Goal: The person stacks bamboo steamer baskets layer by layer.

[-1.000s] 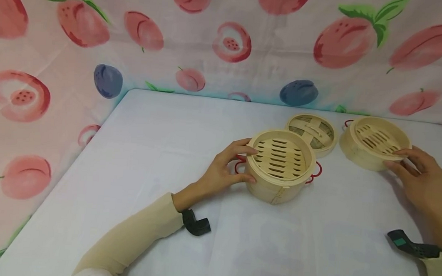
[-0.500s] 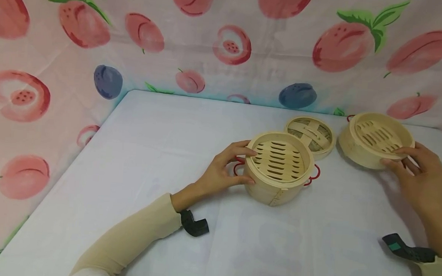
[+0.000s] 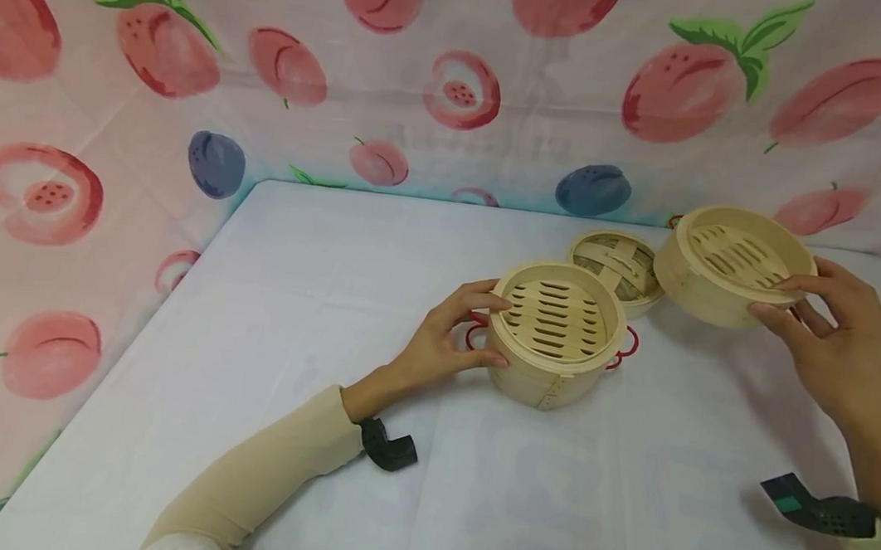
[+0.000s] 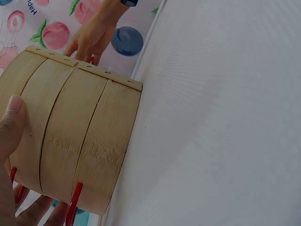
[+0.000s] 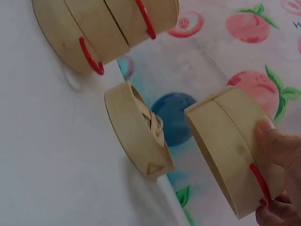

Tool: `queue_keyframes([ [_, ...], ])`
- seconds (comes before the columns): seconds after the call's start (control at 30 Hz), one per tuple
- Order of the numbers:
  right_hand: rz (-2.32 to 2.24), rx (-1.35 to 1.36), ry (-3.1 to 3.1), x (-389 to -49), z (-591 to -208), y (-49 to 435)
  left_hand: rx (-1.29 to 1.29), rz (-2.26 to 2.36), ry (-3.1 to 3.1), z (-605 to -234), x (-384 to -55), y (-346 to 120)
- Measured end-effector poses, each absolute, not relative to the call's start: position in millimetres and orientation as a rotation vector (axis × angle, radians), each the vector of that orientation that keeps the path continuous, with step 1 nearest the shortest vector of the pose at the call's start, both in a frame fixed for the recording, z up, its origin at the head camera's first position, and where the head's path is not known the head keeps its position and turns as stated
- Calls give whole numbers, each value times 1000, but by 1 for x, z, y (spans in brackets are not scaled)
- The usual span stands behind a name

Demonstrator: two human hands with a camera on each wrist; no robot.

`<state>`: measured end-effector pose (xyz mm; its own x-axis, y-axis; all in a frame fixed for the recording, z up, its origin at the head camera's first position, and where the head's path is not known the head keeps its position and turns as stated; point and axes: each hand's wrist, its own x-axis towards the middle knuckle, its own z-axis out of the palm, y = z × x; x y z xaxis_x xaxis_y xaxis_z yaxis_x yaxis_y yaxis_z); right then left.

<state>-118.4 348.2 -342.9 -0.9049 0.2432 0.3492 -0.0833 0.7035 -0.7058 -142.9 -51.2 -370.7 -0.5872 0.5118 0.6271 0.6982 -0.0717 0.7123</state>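
Note:
A stack of bamboo steamer baskets (image 3: 528,383) with red side handles stands upright on the white table, its slotted floor showing from above. My left hand (image 3: 455,330) grips the stack's left side, fingers over the rim and thumb against the outer wall. To the right, my right hand (image 3: 848,346) pinches the near right rim of another steamer basket (image 3: 713,281). That basket hangs above the table, slightly tilted, its shadow below. In the right wrist view, the thumb (image 5: 270,136) lies along its wall near a red handle (image 5: 261,183).
A round woven steamer lid (image 3: 624,264) with a strap handle lies behind the stack, between it and the lifted basket. The white table (image 3: 319,302) ends at a fruit-print cloth backdrop (image 3: 391,73). Dark wrist mounts (image 3: 390,451) stick out from both sleeves.
The right hand has raised its steamer basket off the table and brought it left, so it now overlaps the lid's edge in the head view. The left hand and the stack have stayed in place.

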Motion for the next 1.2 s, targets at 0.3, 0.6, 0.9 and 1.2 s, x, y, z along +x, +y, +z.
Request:
queue_keyframes([
  [0.3,1051,-21,-2456,-109,-328,323,-1331,-1722,-2031,-401,-155,-54],
  [0.6,1104,91,-2382,-106,-313,303,-1362,-1733,-2012,-397,-153,-55],
  [0.9,1159,238,-2353,-108,-302,288,-1373,-1737,-1980,-378,-143,-51],
  [1.2,1309,506,-2276,-111,-298,273,-1352,-1713,-1998,-399,-158,-53],
])
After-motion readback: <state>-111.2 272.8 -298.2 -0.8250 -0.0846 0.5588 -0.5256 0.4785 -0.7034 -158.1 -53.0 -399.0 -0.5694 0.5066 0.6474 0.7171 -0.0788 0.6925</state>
